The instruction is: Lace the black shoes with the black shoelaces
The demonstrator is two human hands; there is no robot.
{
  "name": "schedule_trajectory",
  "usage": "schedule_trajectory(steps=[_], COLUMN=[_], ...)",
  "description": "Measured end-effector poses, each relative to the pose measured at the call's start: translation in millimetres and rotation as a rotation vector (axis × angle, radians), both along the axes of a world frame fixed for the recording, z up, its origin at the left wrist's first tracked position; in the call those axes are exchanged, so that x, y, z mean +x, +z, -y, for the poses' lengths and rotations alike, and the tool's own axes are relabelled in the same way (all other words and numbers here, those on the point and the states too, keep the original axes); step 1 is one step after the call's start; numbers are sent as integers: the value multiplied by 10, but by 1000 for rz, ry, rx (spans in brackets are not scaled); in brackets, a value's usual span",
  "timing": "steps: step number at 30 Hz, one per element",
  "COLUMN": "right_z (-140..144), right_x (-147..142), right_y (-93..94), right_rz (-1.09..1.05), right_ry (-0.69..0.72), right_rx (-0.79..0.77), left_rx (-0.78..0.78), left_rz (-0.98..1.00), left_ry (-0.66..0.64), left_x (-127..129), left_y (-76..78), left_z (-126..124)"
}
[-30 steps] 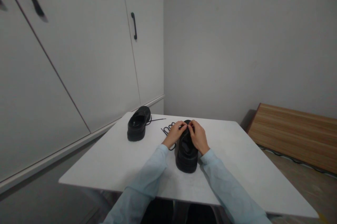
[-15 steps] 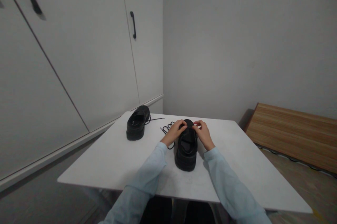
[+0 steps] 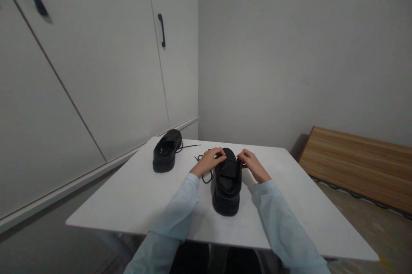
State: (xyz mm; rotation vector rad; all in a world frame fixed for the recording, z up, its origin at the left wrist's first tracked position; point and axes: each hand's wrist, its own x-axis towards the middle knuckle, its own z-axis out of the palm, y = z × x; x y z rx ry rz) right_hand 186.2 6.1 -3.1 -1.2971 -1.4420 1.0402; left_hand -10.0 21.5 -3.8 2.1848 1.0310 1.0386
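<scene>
A black shoe [image 3: 226,202] stands on the table with its heel toward me and its toe pointing away. My left hand [image 3: 210,162] is closed, its fingertips pinching the left side of the shoe's upper near the tongue. On the other side, my right hand [image 3: 252,165] grips the right eyelet flap, which stands up from the shoe. A black shoelace [image 3: 207,182] lies in loops on the tabletop, partly behind my left hand. Whether either hand also holds lace is too small to tell.
Farther left on the white table [image 3: 135,205] stands a second black shoe [image 3: 165,156], its lace trailing right. White cabinets [image 3: 106,64] line the left side. A wood-grain board [image 3: 357,164] leans at the right, beyond the table.
My hands have moved apart, the left one leftward and the right one slightly right and down. The shoe's right flap is now spread outward, and the tongue shows more.
</scene>
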Motion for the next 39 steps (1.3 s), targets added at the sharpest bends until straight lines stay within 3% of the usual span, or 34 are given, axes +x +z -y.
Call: schedule_trajectory(steps=[4,13,17,21,25,30,39], right_z=[30,-16,-1,1,-28,-48,-21], right_x=[81,217,204,203,221,235,221], right_y=[69,12,29,25,-14,-38,-37], right_rz=[-113,-263,-274,-279,-289,-303,-280], right_ry=[95,205,196,201,206,216,240], right_rx=[-104,-197,-194,-189,-198,-204,-163], left_rx=[-7,51,89,134,138,163,196], left_rz=[-70,-103,-10,-123,-243,-244,-220], left_ry=[31,192,155,88,44,78,62], left_x=[5,162,278,360,417,459,448], left_y=[74,105,156,223,164,47,6], left_z=[33,49,35,-29,-86,-47,-25])
